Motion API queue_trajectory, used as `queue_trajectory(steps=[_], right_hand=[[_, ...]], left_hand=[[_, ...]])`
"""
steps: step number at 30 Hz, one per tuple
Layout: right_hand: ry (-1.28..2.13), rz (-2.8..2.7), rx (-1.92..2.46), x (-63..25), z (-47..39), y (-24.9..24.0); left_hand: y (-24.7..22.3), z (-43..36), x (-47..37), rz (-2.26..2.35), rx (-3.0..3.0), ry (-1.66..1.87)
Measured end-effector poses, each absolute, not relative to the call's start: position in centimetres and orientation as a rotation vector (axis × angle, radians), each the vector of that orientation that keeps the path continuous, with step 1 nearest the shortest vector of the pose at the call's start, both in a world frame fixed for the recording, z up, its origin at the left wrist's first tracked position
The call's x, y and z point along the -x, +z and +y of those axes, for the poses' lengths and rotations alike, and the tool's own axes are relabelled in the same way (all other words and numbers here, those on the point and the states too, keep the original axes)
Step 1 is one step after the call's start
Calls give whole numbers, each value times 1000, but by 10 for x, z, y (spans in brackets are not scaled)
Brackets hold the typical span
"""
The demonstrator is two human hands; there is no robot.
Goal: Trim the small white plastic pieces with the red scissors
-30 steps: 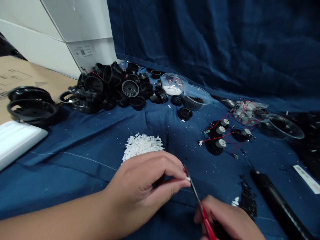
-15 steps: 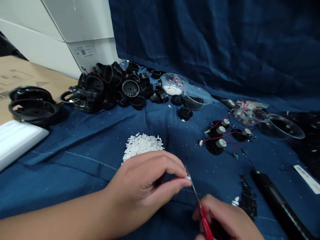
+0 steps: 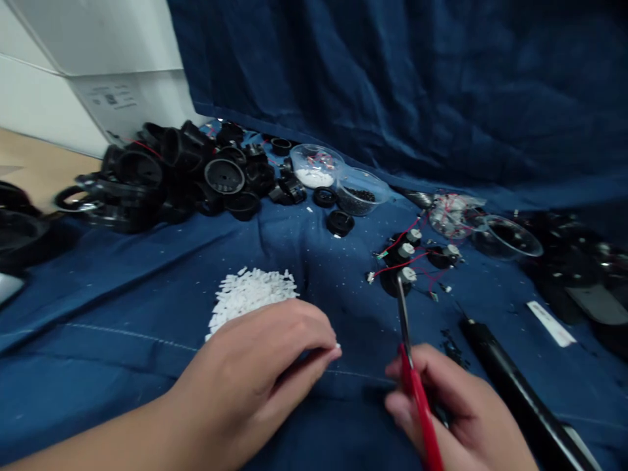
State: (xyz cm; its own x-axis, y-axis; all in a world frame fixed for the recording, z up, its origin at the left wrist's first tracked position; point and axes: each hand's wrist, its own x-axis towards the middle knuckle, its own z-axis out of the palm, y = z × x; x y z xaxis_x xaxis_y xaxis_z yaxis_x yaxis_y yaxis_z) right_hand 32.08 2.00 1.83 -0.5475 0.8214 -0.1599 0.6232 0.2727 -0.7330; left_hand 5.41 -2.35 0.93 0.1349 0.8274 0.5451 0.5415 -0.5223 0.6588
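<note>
A tiny white plastic piece [image 3: 338, 346] shows at the tips of my left thumb and forefinger. My left hand [image 3: 269, 360] pinches it, palm down, in front of a heap of small white plastic pieces [image 3: 252, 288] that it partly covers. Red-handled scissors [image 3: 418, 396] are in my right hand [image 3: 458, 409], their metal blades pointing up and away, apart from the white piece. The blades look closed together, though motion blurs them. Beyond their tip lie black round parts with white motors [image 3: 407, 274] and red wires.
Black round housings [image 3: 224, 176] are piled at the back left, beside a white box [image 3: 112, 98]. Clear tubs [image 3: 360, 203] of small parts stand at the back. To the right lie a black pen-shaped power screwdriver [image 3: 520, 386] and small black bits [image 3: 454, 350] on blue cloth.
The scissors have come away from the white piece, their blades now turned more upright. My hands have moved apart. The whole view has shifted, so the surroundings sit further left.
</note>
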Motion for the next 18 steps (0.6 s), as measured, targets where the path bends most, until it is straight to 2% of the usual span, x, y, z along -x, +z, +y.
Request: queue_trajectory(steps=[5,7,14,18], right_hand=[[423,-2190,1720,-342,42,20],[272,-2223,1810,-352,48,24],[237,-2443,1853,-382,47,28],[257,-2534,1924,-390,46,18]], left_hand=[[2,-16,-52,1478,-2401,996],[2,-14,-50,1556,-2499,919],[9,-9,-30,2078,-2567,625],[8,-4,-27,2185,-2482,458]])
